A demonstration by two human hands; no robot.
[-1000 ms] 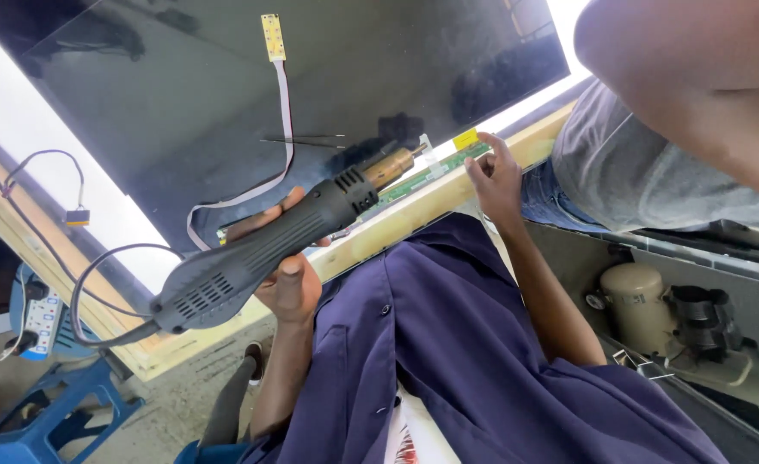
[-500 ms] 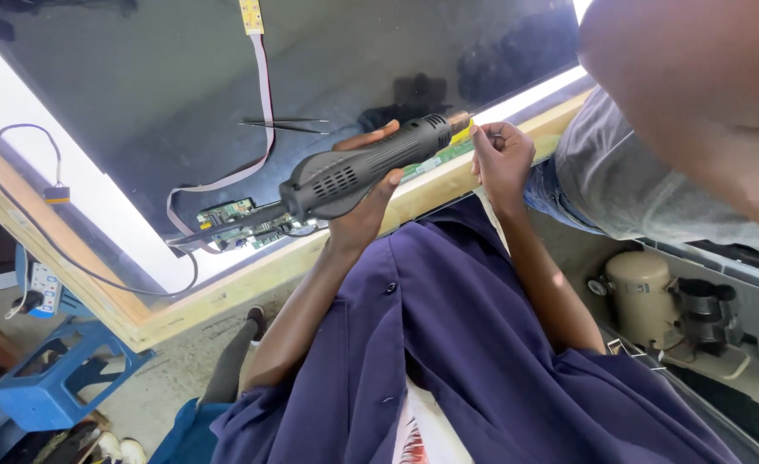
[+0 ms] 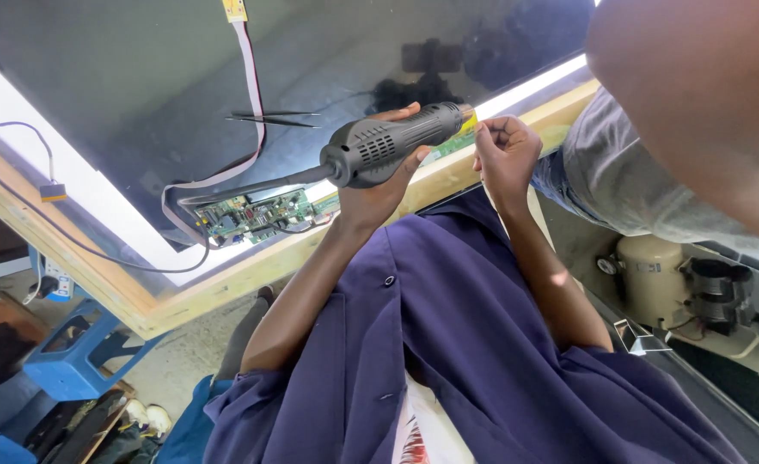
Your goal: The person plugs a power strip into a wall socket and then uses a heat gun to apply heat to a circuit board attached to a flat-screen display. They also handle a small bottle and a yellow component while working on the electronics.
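My left hand (image 3: 378, 191) grips a dark grey handheld power tool (image 3: 392, 142) and holds it level. Its nose points right, at the near edge of a large dark flat display panel (image 3: 139, 103). A black cord runs left from the tool's back end. My right hand (image 3: 504, 155) is curled shut just right of the tool's tip, fingertips pinched together at the panel edge beside a small yellow tab (image 3: 469, 123). I cannot see anything between the fingers. A green circuit board (image 3: 255, 215) lies at the panel's edge, left of my left hand.
The panel rests on a wood-framed table (image 3: 225, 279). A pale ribbon cable (image 3: 250, 94) and black tweezers (image 3: 272, 119) lie on it. Another person's arm (image 3: 706, 103) and grey sleeve fill the upper right. A blue stool (image 3: 74, 352) is lower left, a cream tank (image 3: 654, 279) right.
My left hand has carried the tool up and to the right, from over the table's edge to beside my right hand. My right hand has stayed at the panel edge.
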